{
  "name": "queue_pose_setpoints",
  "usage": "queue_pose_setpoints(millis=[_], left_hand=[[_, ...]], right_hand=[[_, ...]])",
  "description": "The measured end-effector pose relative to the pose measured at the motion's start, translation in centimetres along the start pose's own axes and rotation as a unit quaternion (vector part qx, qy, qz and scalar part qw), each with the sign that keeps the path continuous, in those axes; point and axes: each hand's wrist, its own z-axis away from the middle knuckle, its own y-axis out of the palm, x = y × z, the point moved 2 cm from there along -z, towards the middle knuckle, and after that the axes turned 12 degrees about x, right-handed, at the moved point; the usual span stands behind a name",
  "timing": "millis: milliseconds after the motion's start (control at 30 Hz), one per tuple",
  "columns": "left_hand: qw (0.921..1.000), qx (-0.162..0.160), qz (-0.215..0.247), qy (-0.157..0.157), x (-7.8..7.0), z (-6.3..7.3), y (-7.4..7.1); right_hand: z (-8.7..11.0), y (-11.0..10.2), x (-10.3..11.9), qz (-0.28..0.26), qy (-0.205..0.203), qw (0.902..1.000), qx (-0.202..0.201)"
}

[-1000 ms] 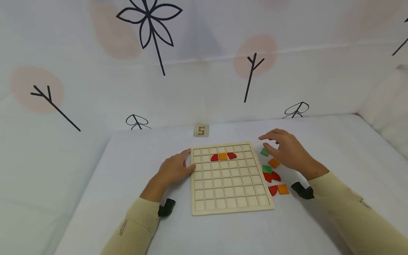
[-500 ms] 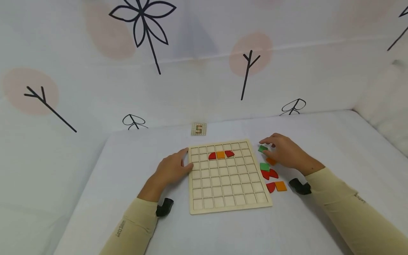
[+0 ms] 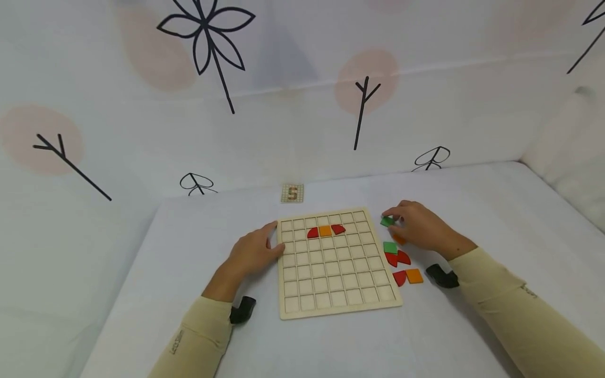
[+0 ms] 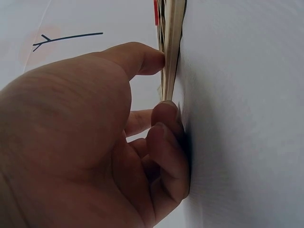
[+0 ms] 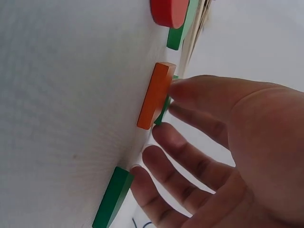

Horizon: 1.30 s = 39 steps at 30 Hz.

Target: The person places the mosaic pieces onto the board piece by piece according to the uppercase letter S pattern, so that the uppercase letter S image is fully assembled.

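A pale wooden grid board (image 3: 340, 312) lies on the white table. My left hand (image 3: 252, 252) holds it by its upper left side. In the left wrist view the thumb (image 4: 152, 62) presses the board's edge and the fingers curl at its corner. Beyond the board's upper right side, my right hand (image 3: 418, 226) pinches a green square tile (image 3: 387, 221), which still lies flat. Partly under that hand sits an orange square tile (image 3: 399, 239), also close to the thumb in the right wrist view. On the board, an orange square (image 3: 325, 231) lies between two red quarter-round tiles (image 3: 313, 232).
Right of the board lie another green square (image 3: 390, 248), red quarter-round tiles (image 3: 404, 256) and an orange square (image 3: 414, 276). A small card with an S pattern (image 3: 292, 193) lies behind the board. A patterned cloth wall stands at the back.
My right hand has come down onto the far green tile, thumb and index finger drawing together on it. My left hand keeps its place on the board. The head view has shifted slightly.
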Motion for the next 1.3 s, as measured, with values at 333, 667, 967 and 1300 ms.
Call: queue_pose_setpoints(millis=[333, 667, 967, 1300], left_hand=[[1.0000, -0.004, 0.001, 0.004, 0.0, 0.1, 0.0], [1.0000, -0.004, 0.006, 0.002, 0.4, -0.3, 0.2], [1.0000, -0.006, 0.005, 0.004, 0.2, -0.2, 0.0], [1.0000, -0.006, 0.003, 0.006, 0.3, -0.2, -0.1]], right_hand=[[0.0, 0.3, 0.1, 0.009, -0.001, 0.9999, -0.006], [-0.5, -0.1, 0.4, 0.012, 0.022, 0.9997, 0.006], [-1.1, -1.6, 3.3, 0.006, -0.023, 0.9996, -0.014], [-3.1, -0.7, 6.9, 0.003, -0.095, 0.9955, -0.010]])
